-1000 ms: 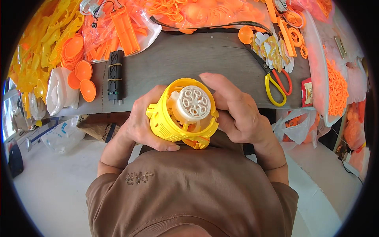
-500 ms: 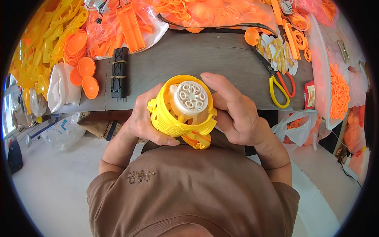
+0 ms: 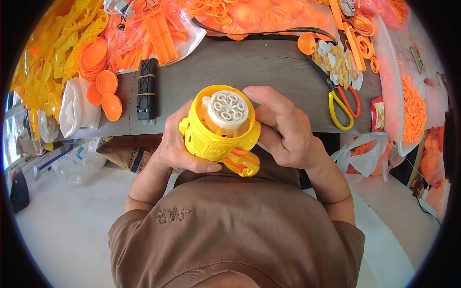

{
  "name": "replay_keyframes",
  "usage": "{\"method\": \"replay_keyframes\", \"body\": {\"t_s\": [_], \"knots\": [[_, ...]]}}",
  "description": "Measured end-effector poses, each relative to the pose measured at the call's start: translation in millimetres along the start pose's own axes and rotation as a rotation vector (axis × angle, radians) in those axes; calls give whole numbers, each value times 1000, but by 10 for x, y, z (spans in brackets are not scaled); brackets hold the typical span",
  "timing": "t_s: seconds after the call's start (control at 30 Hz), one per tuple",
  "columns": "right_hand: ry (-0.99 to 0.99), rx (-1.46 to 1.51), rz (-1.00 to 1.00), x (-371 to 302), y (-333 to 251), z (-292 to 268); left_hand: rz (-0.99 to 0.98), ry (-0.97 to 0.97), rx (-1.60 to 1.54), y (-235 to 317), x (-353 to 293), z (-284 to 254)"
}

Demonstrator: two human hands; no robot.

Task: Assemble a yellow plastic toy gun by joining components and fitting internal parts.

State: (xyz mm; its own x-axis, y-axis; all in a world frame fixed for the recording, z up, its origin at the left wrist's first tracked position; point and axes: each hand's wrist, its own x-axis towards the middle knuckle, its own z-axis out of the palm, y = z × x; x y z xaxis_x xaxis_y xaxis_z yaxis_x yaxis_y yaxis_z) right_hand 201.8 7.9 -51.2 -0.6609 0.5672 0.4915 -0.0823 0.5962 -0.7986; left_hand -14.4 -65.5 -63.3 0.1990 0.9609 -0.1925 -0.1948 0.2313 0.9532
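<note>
In front of my chest I hold a yellow toy bubble gun (image 3: 204,144), its open round end turned up. Inside the rim sits a white wheel (image 3: 229,107) with several ring-shaped holes. Below the body a yellow and orange handle (image 3: 243,163) sticks out. My left hand (image 3: 174,146) wraps round the left side of the body, thumb along the bottom. At the right side, my right hand (image 3: 290,134) has bent fingers against the rim, the index finger at the top edge; some of its fingertips are hidden behind the gun.
On the grey table (image 3: 201,72) lie a banded black battery case (image 3: 146,91), orange discs (image 3: 106,82) and scissors (image 3: 338,105). Bags of orange parts (image 3: 259,19) line the back, with yellow parts (image 3: 62,38) at left. A clear tub of orange rings (image 3: 412,110) stands right.
The bubble gun has shifted slightly up and left and turned a little, so its handle shows farther out at the bottom. Both hands have kept their hold on it.
</note>
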Motion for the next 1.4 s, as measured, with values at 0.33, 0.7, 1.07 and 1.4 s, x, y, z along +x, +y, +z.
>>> {"method": "replay_keyframes", "body": {"t_s": [0.33, 0.7, 1.07, 1.4], "knots": [[19, 488, 482, 78, -120, -246, 108, 54, 158, 16, 15, -59], [-92, -190, -23, 60, -17, -213, 517, -37, 602, 359, 133, 57], [-52, -317, -28, 373, -323, -400, 693, -113, 897, 566, 360, 212], [217, -336, -129, 267, -165, -427, 919, -66, 992, 779, 535, 9]]}}
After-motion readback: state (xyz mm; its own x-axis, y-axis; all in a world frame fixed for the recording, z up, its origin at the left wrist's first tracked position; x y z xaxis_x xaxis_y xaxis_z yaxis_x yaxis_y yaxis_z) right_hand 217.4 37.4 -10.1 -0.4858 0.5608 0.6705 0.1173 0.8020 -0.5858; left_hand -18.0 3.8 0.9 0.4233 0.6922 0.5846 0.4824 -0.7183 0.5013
